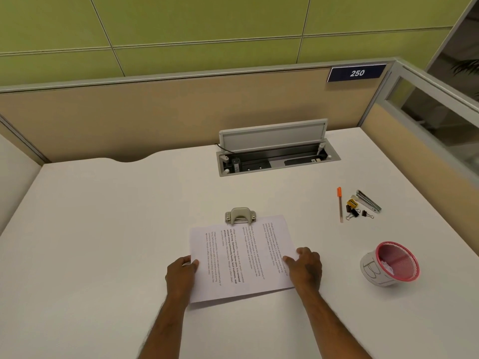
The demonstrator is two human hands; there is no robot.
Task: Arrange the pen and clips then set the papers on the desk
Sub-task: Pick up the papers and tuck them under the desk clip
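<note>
Printed white papers lie in the middle of the white desk, turned a little, with text running sideways. My left hand grips their left edge, thumb on top. My right hand holds their right edge with fingers on the sheet. An orange-capped pen lies at the right, pointing away from me. Next to it sit dark binder clips, one more a little further right.
A beige hole punch stands just behind the papers. A yellow sharpener and a metal stapler-like tool lie by the clips. A pink mesh cup stands at the right front. An open cable hatch is at the back.
</note>
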